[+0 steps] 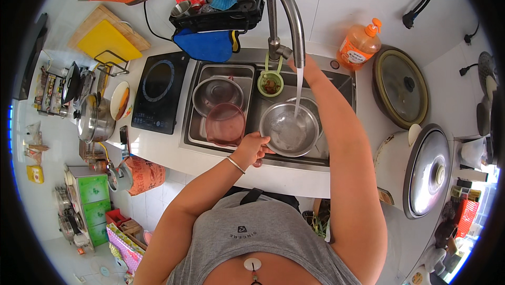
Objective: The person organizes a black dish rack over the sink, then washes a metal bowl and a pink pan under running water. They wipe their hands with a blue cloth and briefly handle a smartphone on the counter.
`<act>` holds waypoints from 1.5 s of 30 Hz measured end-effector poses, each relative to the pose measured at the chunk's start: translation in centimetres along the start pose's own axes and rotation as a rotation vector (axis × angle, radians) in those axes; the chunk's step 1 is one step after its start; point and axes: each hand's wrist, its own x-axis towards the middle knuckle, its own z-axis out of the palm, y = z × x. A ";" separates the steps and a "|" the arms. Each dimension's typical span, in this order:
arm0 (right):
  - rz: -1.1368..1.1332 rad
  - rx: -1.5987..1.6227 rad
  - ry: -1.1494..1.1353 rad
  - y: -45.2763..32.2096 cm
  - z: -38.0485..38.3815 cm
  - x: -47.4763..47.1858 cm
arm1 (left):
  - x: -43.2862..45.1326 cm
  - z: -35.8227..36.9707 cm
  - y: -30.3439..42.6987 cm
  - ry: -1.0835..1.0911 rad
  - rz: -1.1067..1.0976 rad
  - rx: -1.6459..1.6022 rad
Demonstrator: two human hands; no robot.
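My left hand (252, 149) grips the rim of a stainless steel bowl (272, 117) over the right sink basin. From the faucet (300, 44) a stream of water (299, 87) runs into this bowl, where water has gathered. Beneath it, the edge of another metal bowl (318, 107) shows. My right hand (307, 68) reaches up behind the spout, at the faucet's handle (283, 51); its fingers are mostly hidden. Close by hangs a green strainer (270, 83) with food scraps in it.
The left basin (201, 127) holds a metal bowl (217, 91) and a reddish translucent bowl (225, 125). An induction cooktop (159, 91) lies left of the sink. A pump bottle of orange liquid (357, 48), a lidded pot (400, 83) and a large lidded cooker (428, 170) stand to the right.
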 end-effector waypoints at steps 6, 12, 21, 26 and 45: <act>0.030 -0.886 0.387 1.3 1.3 0.3 | 0.8 0.3 0.0 -0.001 0.003 0.049; 0.018 -0.576 0.157 -6.5 -4.1 -6.2 | 0.5 -0.3 -0.6 0.025 -0.010 0.060; -0.029 -0.469 0.223 -5.2 -3.3 -5.9 | 1.3 -0.5 -1.2 0.095 0.029 0.074; -0.026 -0.583 0.192 -3.4 -2.5 -4.1 | 1.7 -0.5 -1.0 0.130 0.039 0.111; 0.529 0.709 -0.351 6.6 0.9 -14.4 | 2.4 -0.7 -0.4 0.076 0.061 0.027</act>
